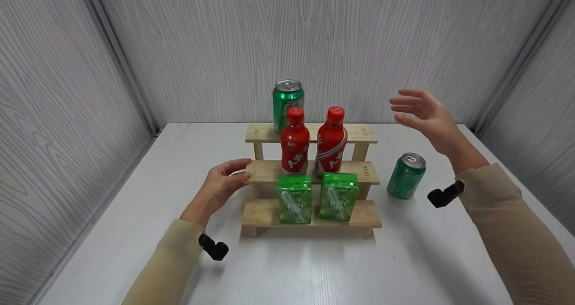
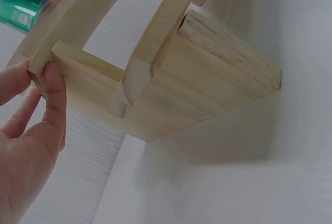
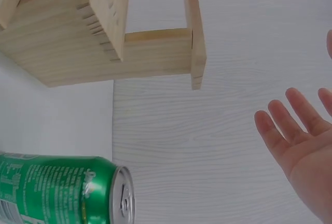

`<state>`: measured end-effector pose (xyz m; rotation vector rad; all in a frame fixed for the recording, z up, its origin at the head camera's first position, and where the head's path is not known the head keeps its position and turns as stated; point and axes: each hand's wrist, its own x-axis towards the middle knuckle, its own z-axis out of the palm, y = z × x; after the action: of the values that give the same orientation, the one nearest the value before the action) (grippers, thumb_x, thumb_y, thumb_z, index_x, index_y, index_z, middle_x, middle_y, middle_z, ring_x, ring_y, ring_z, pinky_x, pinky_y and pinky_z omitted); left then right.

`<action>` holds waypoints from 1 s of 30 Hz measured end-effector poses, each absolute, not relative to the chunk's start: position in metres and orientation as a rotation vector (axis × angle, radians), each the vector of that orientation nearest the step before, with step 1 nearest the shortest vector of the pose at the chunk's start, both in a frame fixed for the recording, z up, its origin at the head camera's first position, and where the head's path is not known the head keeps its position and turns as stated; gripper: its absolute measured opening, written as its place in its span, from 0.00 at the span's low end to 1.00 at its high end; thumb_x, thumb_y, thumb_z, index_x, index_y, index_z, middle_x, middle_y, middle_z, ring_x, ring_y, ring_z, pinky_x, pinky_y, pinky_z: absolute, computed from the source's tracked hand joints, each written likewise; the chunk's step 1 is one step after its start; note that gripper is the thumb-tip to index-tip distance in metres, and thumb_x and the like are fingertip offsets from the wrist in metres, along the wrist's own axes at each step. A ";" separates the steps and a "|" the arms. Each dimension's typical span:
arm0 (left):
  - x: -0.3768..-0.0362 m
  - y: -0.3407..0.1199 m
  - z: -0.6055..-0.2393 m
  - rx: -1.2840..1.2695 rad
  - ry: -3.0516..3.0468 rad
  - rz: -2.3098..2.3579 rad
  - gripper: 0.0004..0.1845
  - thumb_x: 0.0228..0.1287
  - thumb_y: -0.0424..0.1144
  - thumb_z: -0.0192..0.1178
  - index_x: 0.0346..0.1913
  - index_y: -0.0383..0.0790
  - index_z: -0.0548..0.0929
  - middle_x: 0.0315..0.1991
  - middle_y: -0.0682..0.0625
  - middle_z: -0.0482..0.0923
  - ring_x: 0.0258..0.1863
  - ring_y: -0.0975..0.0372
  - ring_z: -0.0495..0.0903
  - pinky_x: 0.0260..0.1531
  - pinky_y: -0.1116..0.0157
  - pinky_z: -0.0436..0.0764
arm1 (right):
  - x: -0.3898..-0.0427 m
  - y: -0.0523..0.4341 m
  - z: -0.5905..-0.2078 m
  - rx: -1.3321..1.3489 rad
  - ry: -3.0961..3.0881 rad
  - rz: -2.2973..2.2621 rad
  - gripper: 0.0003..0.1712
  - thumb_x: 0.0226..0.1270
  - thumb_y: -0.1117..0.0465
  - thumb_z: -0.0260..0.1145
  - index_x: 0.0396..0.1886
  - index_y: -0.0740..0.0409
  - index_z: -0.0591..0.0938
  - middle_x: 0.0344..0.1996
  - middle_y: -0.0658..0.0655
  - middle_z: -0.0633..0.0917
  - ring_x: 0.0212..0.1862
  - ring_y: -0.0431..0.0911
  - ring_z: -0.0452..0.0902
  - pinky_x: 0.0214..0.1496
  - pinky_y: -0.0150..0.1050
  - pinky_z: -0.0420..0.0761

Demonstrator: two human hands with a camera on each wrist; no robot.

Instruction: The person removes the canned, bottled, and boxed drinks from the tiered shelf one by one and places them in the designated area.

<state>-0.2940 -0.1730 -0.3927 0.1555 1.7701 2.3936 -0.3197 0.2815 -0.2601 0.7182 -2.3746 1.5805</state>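
My left hand [image 1: 220,182] pinches the left end of the middle step of a three-step wooden display rack [image 1: 265,172]. In the left wrist view, thumb and fingers lie on either side of that board's end [image 2: 44,60]. My right hand [image 1: 426,116] is raised in the air with its fingers apart and relaxed, touching nothing. Below it a green soda can [image 1: 406,177] stands on the table, right of the rack; the right wrist view also shows this can [image 3: 62,190].
Another green can [image 1: 287,103] stands on the top step. Two red bottles, one left [image 1: 295,143] and one right [image 1: 331,143], stand on the middle step. The bottom step holds two green drink cartons, left [image 1: 295,201] and right [image 1: 338,199]. Wood-grain panels [image 1: 215,49] enclose the white table [image 1: 314,269].
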 end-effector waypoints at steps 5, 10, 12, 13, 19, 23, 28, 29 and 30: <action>-0.293 -0.173 -0.390 0.153 1.780 2.384 0.27 0.56 0.27 0.63 0.60 0.28 0.70 0.56 0.41 0.67 0.45 0.58 0.76 0.47 0.65 0.77 | -0.324 0.268 -0.247 0.760 -2.342 1.626 0.30 0.63 0.62 0.64 0.63 0.55 0.67 0.57 0.59 0.75 0.58 0.53 0.69 0.52 0.33 0.74; -0.294 -0.172 -0.392 0.143 1.759 2.401 0.27 0.56 0.25 0.63 0.60 0.28 0.70 0.56 0.40 0.66 0.45 0.58 0.77 0.47 0.64 0.77 | -0.329 0.253 -0.237 0.799 -2.322 1.676 0.30 0.62 0.62 0.65 0.63 0.56 0.67 0.56 0.61 0.75 0.58 0.54 0.70 0.53 0.33 0.75; -0.294 -0.172 -0.393 0.140 1.760 2.408 0.27 0.56 0.25 0.63 0.59 0.27 0.70 0.56 0.40 0.67 0.44 0.58 0.77 0.47 0.64 0.77 | -0.331 0.246 -0.235 0.814 -2.324 1.687 0.30 0.62 0.61 0.66 0.63 0.55 0.67 0.56 0.60 0.75 0.57 0.52 0.71 0.52 0.34 0.75; -0.294 -0.172 -0.393 0.137 1.762 2.409 0.27 0.56 0.25 0.63 0.59 0.28 0.70 0.55 0.40 0.67 0.44 0.58 0.77 0.47 0.64 0.77 | -0.332 0.243 -0.234 0.824 -2.321 1.692 0.30 0.61 0.61 0.66 0.63 0.56 0.67 0.56 0.60 0.75 0.57 0.52 0.71 0.52 0.35 0.75; -0.294 -0.172 -0.395 0.101 1.784 2.396 0.27 0.55 0.26 0.64 0.59 0.29 0.71 0.56 0.41 0.67 0.46 0.57 0.76 0.49 0.64 0.76 | -0.339 0.224 -0.226 0.878 -2.284 1.727 0.30 0.61 0.60 0.66 0.62 0.56 0.67 0.56 0.61 0.75 0.56 0.53 0.72 0.52 0.37 0.76; -0.293 -0.173 -0.395 0.082 1.793 2.394 0.27 0.55 0.27 0.65 0.60 0.30 0.71 0.58 0.41 0.67 0.48 0.57 0.76 0.49 0.64 0.76 | -0.345 0.209 -0.223 0.925 -2.264 1.753 0.30 0.61 0.60 0.66 0.62 0.56 0.67 0.56 0.61 0.75 0.56 0.52 0.72 0.53 0.40 0.75; -0.293 -0.173 -0.396 0.077 1.805 2.383 0.28 0.55 0.28 0.65 0.60 0.31 0.71 0.58 0.41 0.67 0.47 0.57 0.76 0.49 0.64 0.76 | -0.349 0.189 -0.220 0.950 -2.288 1.782 0.32 0.61 0.60 0.67 0.63 0.56 0.66 0.56 0.61 0.75 0.57 0.52 0.71 0.54 0.43 0.74; -0.293 -0.174 -0.396 0.078 1.805 2.381 0.28 0.55 0.28 0.65 0.60 0.31 0.71 0.58 0.41 0.67 0.47 0.57 0.76 0.48 0.64 0.76 | -0.349 0.186 -0.219 0.953 -2.292 1.791 0.32 0.61 0.60 0.67 0.63 0.56 0.66 0.57 0.61 0.75 0.57 0.52 0.71 0.54 0.44 0.74; -0.293 -0.173 -0.396 0.076 1.800 2.384 0.28 0.54 0.28 0.65 0.60 0.31 0.71 0.58 0.41 0.67 0.47 0.57 0.76 0.48 0.64 0.76 | -0.350 0.183 -0.218 0.958 -2.292 1.800 0.32 0.61 0.60 0.67 0.63 0.56 0.66 0.57 0.61 0.75 0.58 0.52 0.71 0.55 0.44 0.73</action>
<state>-0.2932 -0.1735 -0.3958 0.0759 1.8001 2.3839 -0.3496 0.1826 -0.2182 0.9577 -2.2924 1.7997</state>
